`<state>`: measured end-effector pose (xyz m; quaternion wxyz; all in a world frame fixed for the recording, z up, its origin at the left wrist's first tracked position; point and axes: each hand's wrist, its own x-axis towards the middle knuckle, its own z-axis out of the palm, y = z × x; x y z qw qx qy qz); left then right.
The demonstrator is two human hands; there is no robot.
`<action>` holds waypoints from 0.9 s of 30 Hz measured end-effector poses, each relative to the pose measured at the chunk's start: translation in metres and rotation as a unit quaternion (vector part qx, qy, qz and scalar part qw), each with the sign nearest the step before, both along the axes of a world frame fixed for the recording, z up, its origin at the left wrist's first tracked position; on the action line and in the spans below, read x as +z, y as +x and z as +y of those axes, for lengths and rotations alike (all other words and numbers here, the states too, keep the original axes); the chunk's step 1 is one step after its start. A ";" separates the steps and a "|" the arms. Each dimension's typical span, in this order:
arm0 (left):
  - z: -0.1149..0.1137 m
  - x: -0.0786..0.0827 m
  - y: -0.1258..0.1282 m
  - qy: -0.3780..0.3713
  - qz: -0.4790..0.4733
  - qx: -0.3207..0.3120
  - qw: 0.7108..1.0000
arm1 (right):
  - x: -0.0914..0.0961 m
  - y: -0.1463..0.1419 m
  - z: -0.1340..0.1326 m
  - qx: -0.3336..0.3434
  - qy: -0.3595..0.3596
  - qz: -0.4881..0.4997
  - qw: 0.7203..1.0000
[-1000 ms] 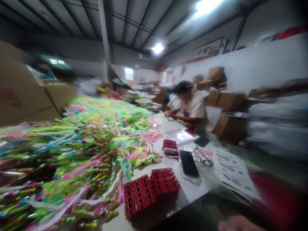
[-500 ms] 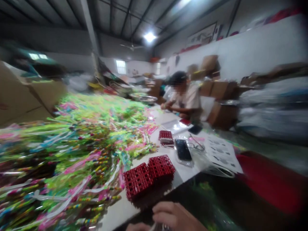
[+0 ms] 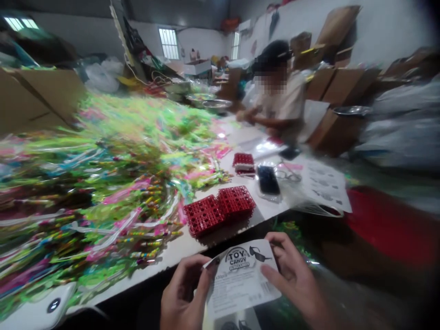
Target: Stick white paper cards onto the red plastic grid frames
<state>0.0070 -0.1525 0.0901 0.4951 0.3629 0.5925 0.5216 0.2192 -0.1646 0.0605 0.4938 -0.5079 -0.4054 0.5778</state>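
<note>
A white printed label (image 3: 237, 288) reading "TOY CANDY", with a small picture of sunglasses, is held up in front of me at the lower middle. My left hand (image 3: 187, 291) pinches its left edge between thumb and fingers. On the right edge, my right hand (image 3: 292, 275) grips it with the thumb lying across the front. Part of a second printed piece with dark pictures shows below the label, cut off by the frame. Just beyond my hands, on the table edge, sit two red perforated plastic blocks (image 3: 220, 211) side by side.
A big heap of colourful strips with beads (image 3: 130, 174) covers the table's left. Past the blocks lie a smaller red block (image 3: 243, 162), a bagged phone (image 3: 268, 179) and a printed sheet (image 3: 325, 185). A white phone (image 3: 41, 307) is at lower left. Across the table sits a person (image 3: 280, 101).
The view has tipped downward, so the table things appear higher. Both hands have come further into view, and the label between them now shows its printed face.
</note>
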 end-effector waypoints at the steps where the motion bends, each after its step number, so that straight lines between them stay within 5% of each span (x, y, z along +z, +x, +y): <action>1: 0.002 -0.001 0.000 -0.004 -0.008 -0.006 1.000 | 0.001 0.001 0.002 0.001 0.006 0.022 1.000; 8: 0.019 -0.016 0.001 0.044 0.007 -0.082 0.996 | 0.007 0.012 0.009 -0.007 0.029 0.111 0.993; 12: 0.041 -0.021 -0.008 0.118 0.145 -0.153 0.970 | 0.006 0.025 0.014 -0.078 0.037 0.074 0.993; 14: 0.060 -0.021 -0.015 0.208 0.274 -0.168 0.924 | 0.006 0.036 0.016 -0.134 0.056 0.038 0.989; 17: 0.098 -0.020 -0.023 0.323 0.466 -0.205 0.798 | 0.005 0.056 0.019 -0.213 0.068 0.030 0.974; 21: 0.141 -0.020 -0.023 0.293 0.617 -0.310 0.661 | 0.007 0.075 0.022 -0.273 0.031 0.004 0.962; 27: 0.152 -0.022 -0.028 0.271 0.632 -0.370 0.625 | 0.024 0.073 0.029 -0.242 0.046 -0.003 0.969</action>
